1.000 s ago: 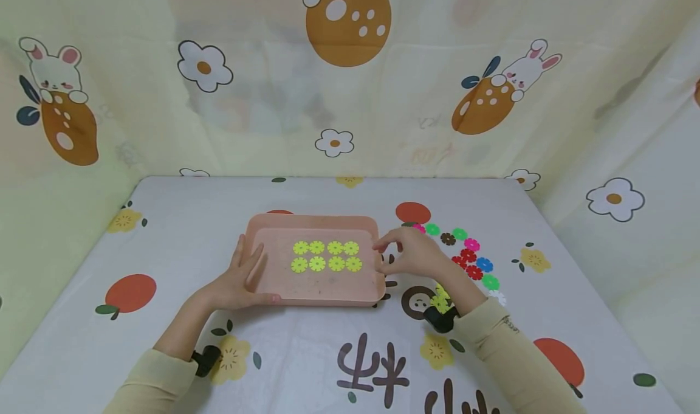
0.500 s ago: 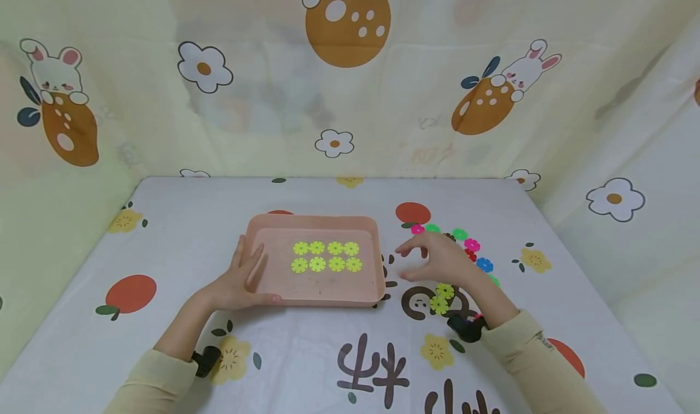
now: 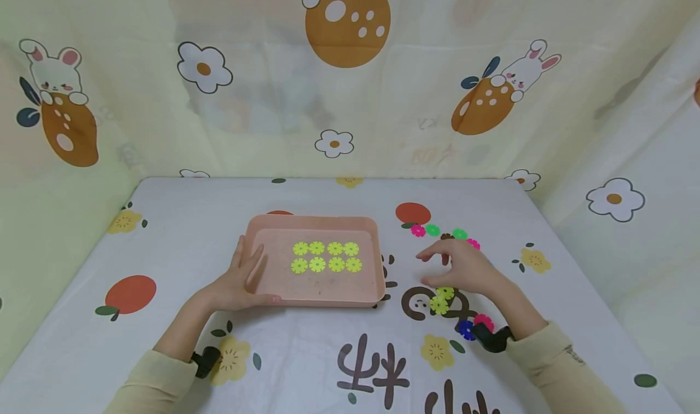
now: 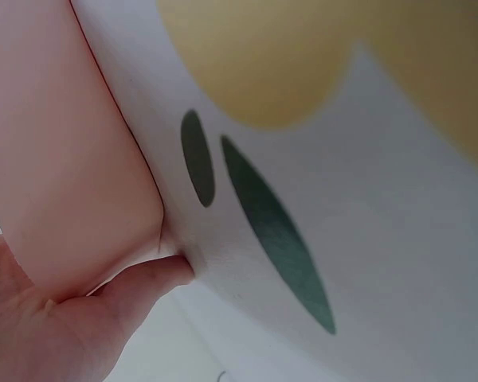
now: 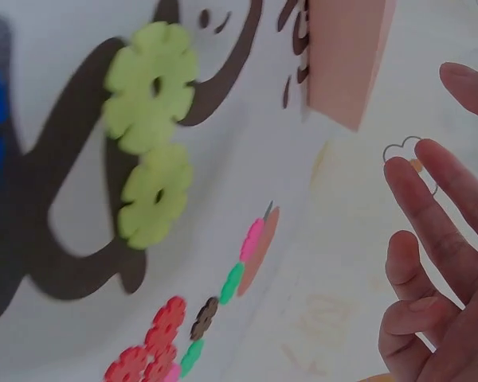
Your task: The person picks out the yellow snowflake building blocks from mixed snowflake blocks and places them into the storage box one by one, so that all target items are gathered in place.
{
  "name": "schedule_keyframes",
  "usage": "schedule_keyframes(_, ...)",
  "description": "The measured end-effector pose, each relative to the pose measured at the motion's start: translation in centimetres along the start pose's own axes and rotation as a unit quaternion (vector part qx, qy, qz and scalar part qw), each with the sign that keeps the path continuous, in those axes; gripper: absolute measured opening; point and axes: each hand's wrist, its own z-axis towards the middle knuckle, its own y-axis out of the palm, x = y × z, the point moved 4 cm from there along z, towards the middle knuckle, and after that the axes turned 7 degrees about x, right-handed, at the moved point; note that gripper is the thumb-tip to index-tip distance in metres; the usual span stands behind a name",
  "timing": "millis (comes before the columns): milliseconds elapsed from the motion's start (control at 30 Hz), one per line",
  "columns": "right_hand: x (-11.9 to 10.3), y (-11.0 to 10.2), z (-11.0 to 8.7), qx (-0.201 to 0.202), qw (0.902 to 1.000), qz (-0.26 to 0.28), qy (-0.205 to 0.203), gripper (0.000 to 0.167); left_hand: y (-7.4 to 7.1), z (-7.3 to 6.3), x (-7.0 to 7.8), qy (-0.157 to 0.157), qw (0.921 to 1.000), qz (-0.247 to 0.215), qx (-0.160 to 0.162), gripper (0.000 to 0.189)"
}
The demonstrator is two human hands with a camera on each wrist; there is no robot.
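Note:
In the head view a pink tray [image 3: 319, 291] lies on the table, with several yellow-green snowflake building discs [image 3: 317, 264] in two rows inside it. My left hand [image 3: 235, 285] rests at the tray's left end, fingers spread and straight, the thumb along its front edge. The left wrist view has that thumb against the wall of the tray [image 4: 80, 159]. Right of the tray, my right hand [image 3: 462, 267] hovers above the table with thumb and fingers apart, nothing between them. Two yellow-green discs [image 3: 439, 305] lie beneath it, also large in the right wrist view.
Beyond the right hand lie green [image 3: 460, 234], pink [image 3: 418, 231] and brown discs; the right wrist view adds red discs [image 5: 166, 326]. A blue disc [image 3: 466, 329] and a pink disc [image 3: 484, 323] lie by the right wrist. A printed curtain [image 3: 262, 110] hangs behind the table.
My right hand has drawn away from the tray's right edge, moving right over the loose discs. Left hand, tray and the discs inside it stay put.

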Motion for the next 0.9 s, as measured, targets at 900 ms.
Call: schedule_keyframes(900,2.8,1.9,-3.0,-0.061,0.9975,-0.017,0.031,0.041,-0.2,-0.2,0.4,-0.003,1.0000,-0.003,-0.004,0.114)
